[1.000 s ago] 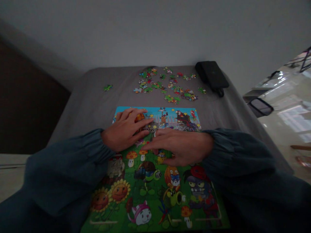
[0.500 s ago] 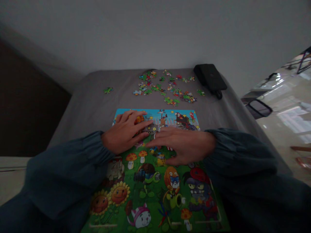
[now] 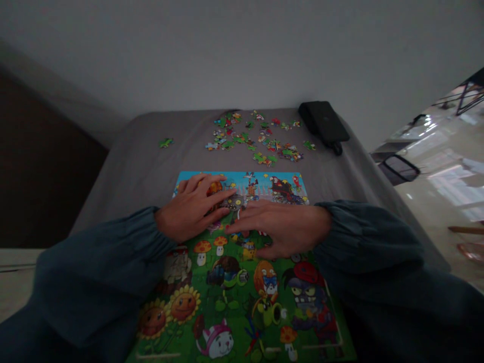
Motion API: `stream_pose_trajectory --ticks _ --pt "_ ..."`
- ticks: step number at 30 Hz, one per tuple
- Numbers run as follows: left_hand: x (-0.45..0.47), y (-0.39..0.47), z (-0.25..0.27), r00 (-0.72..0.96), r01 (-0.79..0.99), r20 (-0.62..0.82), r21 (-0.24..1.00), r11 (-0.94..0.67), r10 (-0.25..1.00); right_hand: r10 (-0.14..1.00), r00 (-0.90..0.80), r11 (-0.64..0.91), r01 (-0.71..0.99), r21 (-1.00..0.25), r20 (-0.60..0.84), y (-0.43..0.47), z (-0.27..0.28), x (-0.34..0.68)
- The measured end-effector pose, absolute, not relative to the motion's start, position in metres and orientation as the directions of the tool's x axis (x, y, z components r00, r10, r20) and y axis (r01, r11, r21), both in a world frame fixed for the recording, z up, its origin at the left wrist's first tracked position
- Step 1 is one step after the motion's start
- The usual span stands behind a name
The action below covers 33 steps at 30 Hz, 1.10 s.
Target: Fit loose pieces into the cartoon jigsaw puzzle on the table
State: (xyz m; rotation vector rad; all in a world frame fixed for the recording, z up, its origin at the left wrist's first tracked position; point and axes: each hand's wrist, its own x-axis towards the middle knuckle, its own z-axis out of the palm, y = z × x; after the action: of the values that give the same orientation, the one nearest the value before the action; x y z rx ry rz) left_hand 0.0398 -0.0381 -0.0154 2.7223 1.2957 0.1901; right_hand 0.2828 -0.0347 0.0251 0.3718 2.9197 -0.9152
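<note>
A colourful cartoon jigsaw board (image 3: pixel 234 302) lies before me, with a blue strip along its far edge and green ground nearer to me. On its upper left rests my left hand (image 3: pixel 194 206), palm down with the fingers spread. My right hand (image 3: pixel 278 227) reaches in from the right over the upper middle, fingers stretched to the left, close to my left thumb. Neither hand shows anything held. Part of the picture is hidden beneath both hands. Beyond the board, several loose jigsaw pieces (image 3: pixel 242 138) are scattered on the cloth.
One separate jigsaw piece (image 3: pixel 166 143) lies at the far left. A black case (image 3: pixel 325 121) with a strap sits at the back right of the grey cloth-covered surface (image 3: pixel 132 161). A pale wall (image 3: pixel 227 55) stands behind. To the right, shiny floor (image 3: pixel 446 176) shows.
The whole view has shifted slightly, with things appearing a little further left. Both hands keep nearly the same place on the board.
</note>
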Motion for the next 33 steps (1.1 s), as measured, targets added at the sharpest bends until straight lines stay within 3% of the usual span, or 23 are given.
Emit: stream_pose_trajectory --ticks 8,12,14,16,19,22,29,33 --pt "0.040 -0.037 -0.018 0.634 0.757 0.072 0.144 -0.637 0.770 0.213 -0.969 0.778 0.248 -0.577 -0.129 -0.036 0.026 0.281" --pt "0.038 -0.036 -0.020 0.630 0.758 0.089 0.148 -0.635 0.772 0.269 -0.962 0.763 0.243 -0.599 -0.048 -0.029 0.042 0.292" --pt "0.037 -0.036 -0.019 0.629 0.756 0.100 0.148 -0.637 0.771 0.350 -0.936 0.754 0.265 -0.601 0.027 -0.018 0.052 0.307" --pt "0.035 -0.035 -0.019 0.627 0.758 0.103 0.150 -0.635 0.772 0.505 -0.854 0.735 0.351 -0.580 0.123 0.000 0.056 0.326" --pt "0.033 -0.033 -0.018 0.613 0.770 0.095 0.154 -0.620 0.785 0.791 -0.523 0.600 0.567 -0.564 0.317 0.034 0.044 0.358" --pt "0.031 -0.032 -0.019 0.601 0.778 0.097 0.155 -0.609 0.793 0.880 -0.219 0.443 0.700 -0.560 0.422 0.065 0.017 0.379" --pt "0.030 -0.031 -0.020 0.604 0.779 0.090 0.145 -0.610 0.792 0.871 -0.329 0.430 0.870 -0.242 0.365 0.082 -0.027 0.367" --pt "0.028 -0.031 -0.024 0.604 0.776 0.110 0.143 -0.614 0.789 0.911 -0.329 0.379 0.905 -0.195 0.247 0.081 -0.032 0.361"
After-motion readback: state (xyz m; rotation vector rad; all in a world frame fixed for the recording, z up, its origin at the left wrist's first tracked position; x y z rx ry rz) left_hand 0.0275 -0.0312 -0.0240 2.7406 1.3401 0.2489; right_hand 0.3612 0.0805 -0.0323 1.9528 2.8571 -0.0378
